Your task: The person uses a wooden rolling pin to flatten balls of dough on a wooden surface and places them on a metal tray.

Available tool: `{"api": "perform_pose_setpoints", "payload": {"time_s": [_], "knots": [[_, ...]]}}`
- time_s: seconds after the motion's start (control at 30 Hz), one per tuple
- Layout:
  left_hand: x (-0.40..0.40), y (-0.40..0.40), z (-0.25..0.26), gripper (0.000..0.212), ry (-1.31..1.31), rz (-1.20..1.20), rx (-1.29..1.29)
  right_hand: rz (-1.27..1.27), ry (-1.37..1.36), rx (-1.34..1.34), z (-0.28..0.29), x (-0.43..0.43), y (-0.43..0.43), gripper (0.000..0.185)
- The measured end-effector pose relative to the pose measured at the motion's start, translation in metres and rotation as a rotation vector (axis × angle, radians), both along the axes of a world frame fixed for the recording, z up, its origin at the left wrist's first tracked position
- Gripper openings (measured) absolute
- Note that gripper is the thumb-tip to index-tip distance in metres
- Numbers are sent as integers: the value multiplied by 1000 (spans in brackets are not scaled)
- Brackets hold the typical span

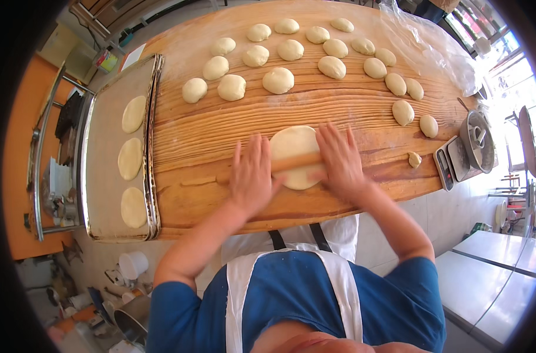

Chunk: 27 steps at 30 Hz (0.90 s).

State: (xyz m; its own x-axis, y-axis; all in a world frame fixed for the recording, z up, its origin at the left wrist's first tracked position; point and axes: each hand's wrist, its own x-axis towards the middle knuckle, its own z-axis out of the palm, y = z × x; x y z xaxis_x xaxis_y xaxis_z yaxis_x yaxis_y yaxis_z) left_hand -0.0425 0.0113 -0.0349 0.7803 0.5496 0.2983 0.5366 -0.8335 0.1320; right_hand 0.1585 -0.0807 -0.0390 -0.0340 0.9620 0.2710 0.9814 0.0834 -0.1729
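A wooden rolling pin (pixel 296 162) lies across a flattened round of dough (pixel 294 139) on the wooden worktable (pixel 197 145). Over the pin's left part rests my left hand (pixel 253 173), and over its right part my right hand (pixel 342 161). Both hands are flat and slightly blurred, fingers stretched forward, palms on the pin rather than wrapped round it. Beyond the hands, many dough balls (pixel 278 80) are spread in loose rows. To the left, a lined baking tray (pixel 104 176) holds three flat dough ovals (pixel 130 159) in a column.
At the table's right edge stands a digital scale (pixel 445 170) beside a metal bowl (pixel 475 150) with metal cutters inside. A small dough scrap (pixel 414 159) lies near the scale. Clear plastic sheeting (pixel 440 53) covers the far right corner. A metal rack (pixel 40 176) stands left of the tray.
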Motion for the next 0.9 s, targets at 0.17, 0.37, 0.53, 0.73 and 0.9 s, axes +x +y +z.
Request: {"api": "perform_pose_setpoints", "payload": {"time_s": [0.17,0.37,0.53,0.73,0.9], "knots": [[-48,-30,-5,48,16,-331,-69,73,108,22,9,-26,-84,62],[28,13,40,53,-283,-112,205,-398,539,117,15,7,-60,21],[73,48,19,53,119,115,-473,-588,1074,269,-26,27,-53,24],[77,68,24,38,238,-73,-1173,-573,1087,237,-26,30,-54,23],[61,60,17,27,100,-79,-1352,-562,1016,212,-29,27,-52,21]]}}
